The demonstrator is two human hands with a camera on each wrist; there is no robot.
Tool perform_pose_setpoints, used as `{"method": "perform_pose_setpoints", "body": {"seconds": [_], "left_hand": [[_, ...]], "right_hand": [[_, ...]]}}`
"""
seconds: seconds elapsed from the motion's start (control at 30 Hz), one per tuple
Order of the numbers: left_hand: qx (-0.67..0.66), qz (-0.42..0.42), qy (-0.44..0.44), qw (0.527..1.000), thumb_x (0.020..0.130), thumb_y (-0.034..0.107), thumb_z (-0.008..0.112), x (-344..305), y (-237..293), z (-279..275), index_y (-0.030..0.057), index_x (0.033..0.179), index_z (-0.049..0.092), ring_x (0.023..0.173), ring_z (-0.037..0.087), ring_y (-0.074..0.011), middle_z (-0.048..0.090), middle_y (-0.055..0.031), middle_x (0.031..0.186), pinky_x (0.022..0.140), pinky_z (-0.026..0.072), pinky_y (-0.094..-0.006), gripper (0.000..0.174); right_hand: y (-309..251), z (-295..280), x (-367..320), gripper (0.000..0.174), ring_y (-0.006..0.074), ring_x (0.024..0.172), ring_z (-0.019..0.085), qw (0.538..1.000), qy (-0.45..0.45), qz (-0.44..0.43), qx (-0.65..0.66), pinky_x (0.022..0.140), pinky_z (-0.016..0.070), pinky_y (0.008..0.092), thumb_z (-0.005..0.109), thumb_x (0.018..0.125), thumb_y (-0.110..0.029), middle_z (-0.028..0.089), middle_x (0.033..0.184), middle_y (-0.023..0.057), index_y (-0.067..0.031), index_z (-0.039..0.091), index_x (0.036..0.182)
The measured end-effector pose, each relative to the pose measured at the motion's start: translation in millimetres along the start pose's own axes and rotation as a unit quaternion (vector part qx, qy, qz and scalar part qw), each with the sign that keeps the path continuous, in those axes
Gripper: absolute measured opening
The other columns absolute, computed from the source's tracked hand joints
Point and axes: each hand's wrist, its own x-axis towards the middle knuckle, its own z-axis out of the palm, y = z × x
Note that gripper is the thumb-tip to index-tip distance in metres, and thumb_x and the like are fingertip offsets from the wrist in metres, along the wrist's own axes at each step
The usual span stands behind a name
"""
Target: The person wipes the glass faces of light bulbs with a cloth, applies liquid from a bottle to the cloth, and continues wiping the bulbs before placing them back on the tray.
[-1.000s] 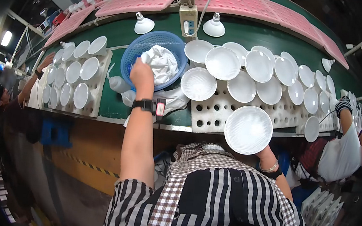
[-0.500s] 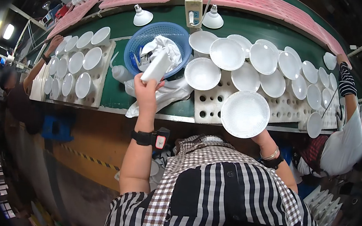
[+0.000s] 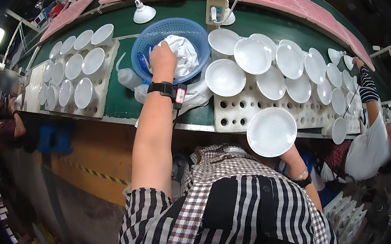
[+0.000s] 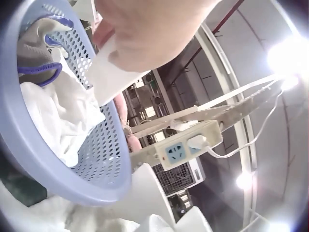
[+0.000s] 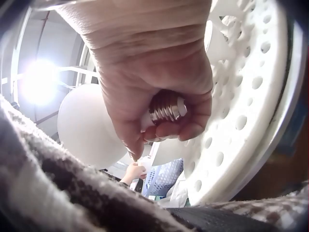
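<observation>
In the head view, my left hand [image 3: 164,60] is over the blue perforated basket [image 3: 205,40]. The left wrist view shows its fingers gripping a flat white block [image 4: 112,79] at the basket's inner side. Beside that block lies a crumpled white cloth [image 3: 185,57], with a grey, purple-edged fabric piece [image 4: 41,53] behind it. My right hand [image 5: 154,67] has its fingers curled round the metal screw base [image 5: 169,110] of a reflector bulb [image 3: 272,131]. The bulb's broad white face is turned up towards me, in front of the bench edge, and hides part of this hand.
White hole-filled racks hold several bulbs [image 3: 225,78] at right and more bulbs [image 3: 73,66] at left. A squeeze bottle [image 3: 128,78] stands left of the basket. Behind are a socket box [image 3: 214,13] and a lone bulb [image 3: 144,13]. People work at both sides.
My left hand came out of the basket with the white block raised, then went back over the basket still holding it. The right hand keeps the bulb in nearly the same place.
</observation>
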Motion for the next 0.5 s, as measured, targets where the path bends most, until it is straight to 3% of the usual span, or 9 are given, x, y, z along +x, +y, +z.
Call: {"method": "perform_pose_setpoints", "body": {"seconds": [0.1, 0.13, 0.17, 0.23, 0.3, 0.33, 0.43, 0.47, 0.5], "left_hand": [[-0.015, -0.036, -0.096, 0.995, 0.077, 0.028, 0.073, -19.8, 13.6, -3.8, 0.0005, 0.115, 0.057, 0.106, 0.059, -0.0409, 0.059, -0.0221, 0.114, 0.092, 0.0489, -0.0436, 0.049], [-0.039, -0.086, -0.088, 0.992, 0.072, 0.035, 0.077, -17.5, 14.5, 10.8, 0.0055, 0.121, 0.057, 0.114, 0.054, -0.0429, 0.054, -0.0209, 0.123, 0.094, 0.0469, -0.0498, 0.061], [-0.041, -0.093, -0.090, 0.991, 0.072, 0.035, 0.077, -28.1, 24.1, 7.8, 0.0055, 0.121, 0.057, 0.114, 0.054, -0.0429, 0.054, -0.0209, 0.123, 0.094, 0.0469, -0.0498, 0.061], [0.027, -0.016, -0.016, 0.999, 0.074, 0.035, 0.075, -49.9, 46.5, -10.3, 0.0118, 0.126, 0.057, 0.118, 0.050, -0.0443, 0.049, -0.0201, 0.128, 0.094, 0.0447, -0.0559, 0.060], [0.015, -0.037, -0.171, 0.984, 0.077, 0.036, 0.073, -45.8, 48.2, -4.8, 0.0162, 0.130, 0.055, 0.123, 0.045, -0.0446, 0.045, -0.0200, 0.134, 0.094, 0.0426, -0.0589, 0.060], [0.001, -0.085, -0.229, 0.970, 0.081, 0.031, 0.068, -41.2, 47.2, -3.8, 0.0158, 0.128, 0.058, 0.123, 0.045, -0.0439, 0.041, -0.0205, 0.139, 0.094, 0.0422, -0.0569, 0.051], [0.006, -0.146, -0.191, 0.971, 0.083, 0.026, 0.064, -33.4, 23.3, 7.9, 0.0135, 0.123, 0.061, 0.124, 0.044, -0.0448, 0.038, -0.0209, 0.142, 0.091, 0.0435, -0.0586, 0.042], [0.007, -0.149, -0.103, 0.983, 0.082, 0.021, 0.063, -36.3, 20.0, 11.7, 0.0092, 0.109, 0.069, 0.113, 0.054, -0.0422, 0.051, -0.0226, 0.129, 0.088, 0.0477, -0.0543, 0.030], [0.007, -0.148, -0.102, 0.984, 0.082, 0.021, 0.063, -30.6, 10.9, 20.9, 0.0092, 0.109, 0.069, 0.113, 0.054, -0.0422, 0.051, -0.0226, 0.129, 0.088, 0.0477, -0.0543, 0.030]], "right_hand": [[2.3, -1.8, -12.7, 0.059, 0.0201, 0.112, 0.058, 1.000, -0.010, 0.013, -0.014, 0.096, 0.0469, 0.0345, 0.077, 0.078, -0.012, 0.060, 0.124, 0.0107, -0.0020, 0.051, 0.129], [4.2, -8.0, -16.8, 0.059, 0.0201, 0.112, 0.058, 1.000, -0.016, 0.014, -0.020, 0.096, 0.0469, 0.0345, 0.077, 0.078, -0.012, 0.060, 0.124, 0.0107, -0.0020, 0.051, 0.129], [3.3, -8.6, -16.5, 0.059, 0.0201, 0.112, 0.058, 0.999, -0.025, 0.015, -0.027, 0.096, 0.0469, 0.0345, 0.078, 0.078, -0.012, 0.060, 0.123, 0.0107, -0.0020, 0.052, 0.129], [-2.0, -1.5, -17.8, 0.059, 0.0201, 0.112, 0.058, 0.998, -0.041, 0.012, -0.038, 0.095, 0.0470, 0.0345, 0.078, 0.077, -0.012, 0.061, 0.123, 0.0108, -0.0019, 0.052, 0.129], [-8.1, 2.5, -8.0, 0.059, 0.0202, 0.112, 0.058, 0.998, -0.052, 0.009, -0.046, 0.095, 0.0470, 0.0345, 0.078, 0.077, -0.012, 0.061, 0.123, 0.0108, -0.0019, 0.052, 0.129], [-10.7, 3.6, -6.9, 0.059, 0.0202, 0.112, 0.058, 0.997, -0.057, 0.008, -0.050, 0.095, 0.0470, 0.0344, 0.078, 0.077, -0.012, 0.061, 0.123, 0.0108, -0.0019, 0.052, 0.129], [-19.2, 6.1, -4.4, 0.059, 0.0202, 0.112, 0.058, 0.996, -0.065, 0.006, -0.063, 0.095, 0.0470, 0.0344, 0.078, 0.077, -0.012, 0.061, 0.123, 0.0109, -0.0019, 0.052, 0.129], [-26.4, 15.3, 2.6, 0.059, 0.0202, 0.112, 0.058, 0.995, -0.066, 0.005, -0.068, 0.095, 0.0470, 0.0344, 0.078, 0.077, -0.013, 0.061, 0.123, 0.0109, -0.0019, 0.052, 0.129], [-27.8, 14.5, -1.1, 0.059, 0.0202, 0.112, 0.058, 0.995, -0.066, 0.004, -0.072, 0.095, 0.0470, 0.0344, 0.078, 0.077, -0.013, 0.061, 0.123, 0.0109, -0.0019, 0.052, 0.129]]}}
